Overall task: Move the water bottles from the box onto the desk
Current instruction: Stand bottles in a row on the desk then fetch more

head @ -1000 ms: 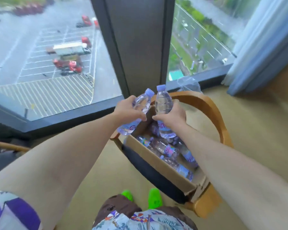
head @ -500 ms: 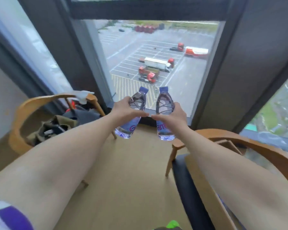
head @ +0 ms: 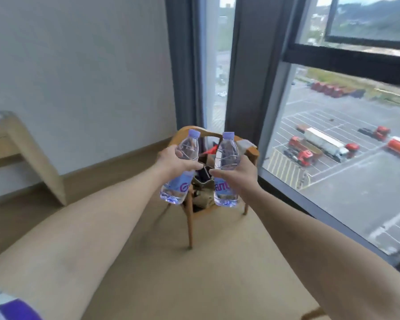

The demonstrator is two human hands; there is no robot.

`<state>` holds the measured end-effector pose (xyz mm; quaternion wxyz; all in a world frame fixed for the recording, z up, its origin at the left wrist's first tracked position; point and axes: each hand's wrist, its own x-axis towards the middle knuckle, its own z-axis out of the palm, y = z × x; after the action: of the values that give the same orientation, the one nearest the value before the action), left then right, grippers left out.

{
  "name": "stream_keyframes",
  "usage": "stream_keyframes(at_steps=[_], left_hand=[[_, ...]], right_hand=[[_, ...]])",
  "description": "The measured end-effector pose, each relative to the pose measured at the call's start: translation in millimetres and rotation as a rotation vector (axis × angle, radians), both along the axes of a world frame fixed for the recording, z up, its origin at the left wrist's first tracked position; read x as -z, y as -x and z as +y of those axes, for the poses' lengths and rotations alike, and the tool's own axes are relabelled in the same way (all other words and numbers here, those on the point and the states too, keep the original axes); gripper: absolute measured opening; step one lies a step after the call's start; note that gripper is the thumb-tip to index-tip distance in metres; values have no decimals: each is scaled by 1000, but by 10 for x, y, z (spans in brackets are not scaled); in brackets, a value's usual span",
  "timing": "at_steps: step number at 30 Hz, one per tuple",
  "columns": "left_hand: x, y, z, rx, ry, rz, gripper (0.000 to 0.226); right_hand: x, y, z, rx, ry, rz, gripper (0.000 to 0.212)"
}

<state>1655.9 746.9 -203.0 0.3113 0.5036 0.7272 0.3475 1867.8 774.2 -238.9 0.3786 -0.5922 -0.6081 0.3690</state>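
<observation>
Holding one clear water bottle apiece, the person stretches both bare arms out ahead at about the same height. The left hand (head: 174, 161) wraps its fingers round the middle of the left bottle (head: 180, 169), which leans slightly, its pale purple cap tipped to the right. The right hand (head: 237, 172) grips the right bottle (head: 225, 170) at the same level, and this one stands close to upright. Both bottles carry a blue label with purple lettering low on the body, and they hang in the air near each other without touching, above the tan floor (head: 208, 269). Behind them stands a wooden chair (head: 189, 218) with a curved back; its seat is heaped with what may be clothes or bags, though the pile is too blurred to tell. At the far left edge the corner of a light wooden desk (head: 21, 144) shows against the pale wall (head: 79, 65). To the right a tall window (head: 346, 139) looks down on a car park with red lorries.
</observation>
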Motion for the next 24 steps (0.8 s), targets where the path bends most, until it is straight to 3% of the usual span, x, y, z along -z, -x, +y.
stream_keyframes(at_steps=[3, 7, 12, 16, 20, 24], left_hand=[[-26, 783, -309, -125, 3, -48, 67], [-45, 1716, -849, -308, -28, -65, 46], [-22, 2664, -1567, -546, -37, -110, 66], [68, 3276, -2080, -709, -107, -147, 40], [161, 3891, -2478, -874, -127, -128, 40], [214, 4644, -2706, -953, -133, -100, 29]], right_hand=[[-63, 831, -53, -88, -3, -3, 71], [-106, 1872, -225, -248, 33, 23, 73], [-143, 3041, -577, -420, 75, 57, 77], [-77, 3928, -830, -587, 123, 48, 75], [9, 4816, -1051, -730, 125, 42, 62], [64, 5747, -1183, -867, 135, 37, 66]])
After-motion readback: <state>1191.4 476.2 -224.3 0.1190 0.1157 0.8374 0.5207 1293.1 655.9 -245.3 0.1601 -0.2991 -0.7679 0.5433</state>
